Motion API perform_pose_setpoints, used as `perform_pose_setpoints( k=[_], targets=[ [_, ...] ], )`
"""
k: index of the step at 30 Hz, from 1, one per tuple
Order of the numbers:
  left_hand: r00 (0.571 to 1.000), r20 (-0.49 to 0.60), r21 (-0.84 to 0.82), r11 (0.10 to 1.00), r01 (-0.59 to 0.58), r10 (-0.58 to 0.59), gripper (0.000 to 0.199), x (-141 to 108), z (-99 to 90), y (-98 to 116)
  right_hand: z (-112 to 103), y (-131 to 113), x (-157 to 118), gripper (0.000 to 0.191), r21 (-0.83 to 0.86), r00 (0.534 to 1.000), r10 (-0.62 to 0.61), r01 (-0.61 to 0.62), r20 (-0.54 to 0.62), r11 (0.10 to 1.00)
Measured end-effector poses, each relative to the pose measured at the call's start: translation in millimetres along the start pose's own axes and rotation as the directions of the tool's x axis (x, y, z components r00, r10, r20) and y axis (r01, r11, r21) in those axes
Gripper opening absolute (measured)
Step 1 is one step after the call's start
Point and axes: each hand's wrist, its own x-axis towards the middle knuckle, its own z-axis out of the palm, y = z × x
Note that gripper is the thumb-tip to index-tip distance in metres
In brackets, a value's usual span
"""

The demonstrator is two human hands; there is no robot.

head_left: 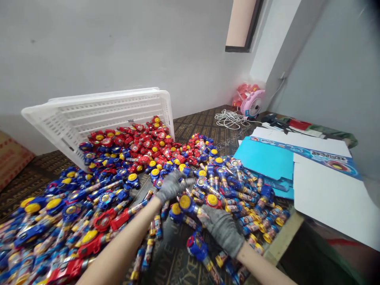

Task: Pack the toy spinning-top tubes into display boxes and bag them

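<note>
My left hand [173, 187], in a grey glove, reaches over the pile among blue toy heads, its fingers apart and slightly blurred; no held thing shows in it. My right hand [224, 229], gloved alike, is closed around the tube of a blue toy stick [190, 205] with a round yellow disc on its head. That toy points up and left, towards the left hand. Just below lies another blue toy stick [198, 246] on the dark patterned table cover [169, 253]. Beside the right fingers sits a red toy head [212, 201] with a yellow disc.
A white plastic basket [109, 103] lies tipped on its side, red and blue toy heads spilling out. Toy sticks with tubes [38, 245] heap up at left. Blue and white cardboard sheets [264, 158] lie right. Farther back are a white cord [231, 119] and pink fan [252, 105].
</note>
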Motion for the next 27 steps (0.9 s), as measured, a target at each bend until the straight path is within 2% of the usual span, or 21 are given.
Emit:
perform_pose_setpoints(
  k=[2,4,6,8,10,12,14,16,19,21,23,25,27],
  targets=[
    [0.992,-0.078,0.100,0.989,0.104,-0.097,0.040,51,-4.7,-10,7,-2,7,0.041,-0.197,0.998,0.053,-0.048,0.017,0.979],
    [0.982,-0.097,0.149,0.973,0.175,-0.161,0.058,96,-0.6,-18,10,3,10,0.049,-0.273,1.000,0.016,-0.013,0.006,0.962],
    [0.974,-0.081,0.171,0.960,0.221,-0.210,0.075,127,10.8,-25,5,20,7,0.050,-0.293,0.988,-0.081,0.041,-0.128,0.955],
    [0.968,-0.062,0.171,0.953,0.249,-0.242,0.082,145,24.8,-29,-5,48,2,0.036,-0.313,0.940,-0.125,0.021,-0.317,0.950],
    [0.964,-0.056,0.146,0.954,0.264,-0.258,0.080,152,36.8,-31,-17,79,-3,0.025,-0.341,0.914,-0.091,-0.054,-0.395,0.938],
    [0.961,-0.061,0.094,0.957,0.273,-0.268,0.076,153,43.1,-32,-24,105,-5,0.021,-0.390,0.945,-0.051,-0.084,-0.324,0.917],
    [0.955,-0.074,0.013,0.957,0.290,-0.288,0.073,153,41.8,-33,-24,121,-6,0.026,-0.437,0.971,-0.048,-0.062,-0.236,0.897],
    [0.941,-0.092,-0.095,0.944,0.317,-0.325,0.070,149,32.5,-34,-19,127,-6,0.032,-0.457,0.972,-0.091,-0.018,-0.215,0.889],
    [0.924,-0.072,-0.316,0.888,0.336,-0.375,0.057,131,9.4,-34,-16,121,-8,0.032,-0.378,0.936,-0.180,0.056,-0.303,0.924],
    [0.933,-0.013,-0.468,0.827,0.312,-0.360,0.046,104,-4.3,-30,-21,109,-9,0.030,-0.223,0.909,-0.185,0.106,-0.374,0.969],
    [0.953,0.067,-0.589,0.760,0.277,-0.295,0.038,66,-10.7,-21,-28,92,-8,0.031,-0.066,0.900,-0.178,0.165,-0.397,0.984],
    [0.961,0.199,-0.735,0.619,0.277,-0.194,0.031,22,-8.4,-7,-34,73,-7,0.033,-0.018,0.884,-0.248,0.262,-0.396,0.965],
    [0.929,0.361,-0.881,0.298,0.367,-0.077,0.033,-20,-0.9,9,-36,55,-5,0.035,-0.086,0.840,-0.367,0.365,-0.399,0.927]
  ],
)
